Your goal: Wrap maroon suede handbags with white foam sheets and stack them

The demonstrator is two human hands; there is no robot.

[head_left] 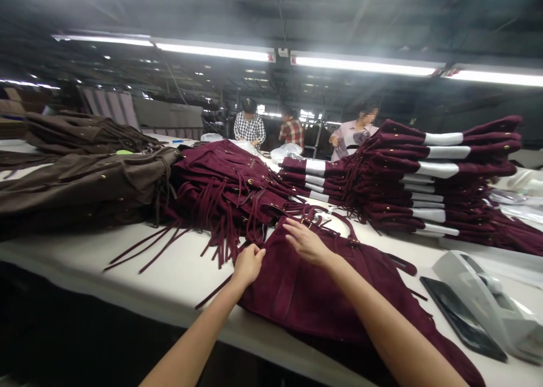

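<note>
A burgundy suede handbag [314,296] lies flat before me on the white table, its handles and buckles pointing away from me. At its left edge, my left hand [249,265] is closed with thumb and fingers pinched together on the bag's side. My right hand [309,243] rests over the upper part of the same bag, fingers stretched out and slightly apart, near a brass buckle [306,223]. Just beyond my left hand, a heap of burgundy fringed bags [229,177] trails thin tassels onto the tabletop.
Brown bags [89,186] are piled at left. A tall stack of burgundy bags with white paper bands [436,172] stands at right. A grey tape dispenser [479,302] and a black phone-like slab [460,319] lie on the table [169,268]. Several people [249,128] work behind.
</note>
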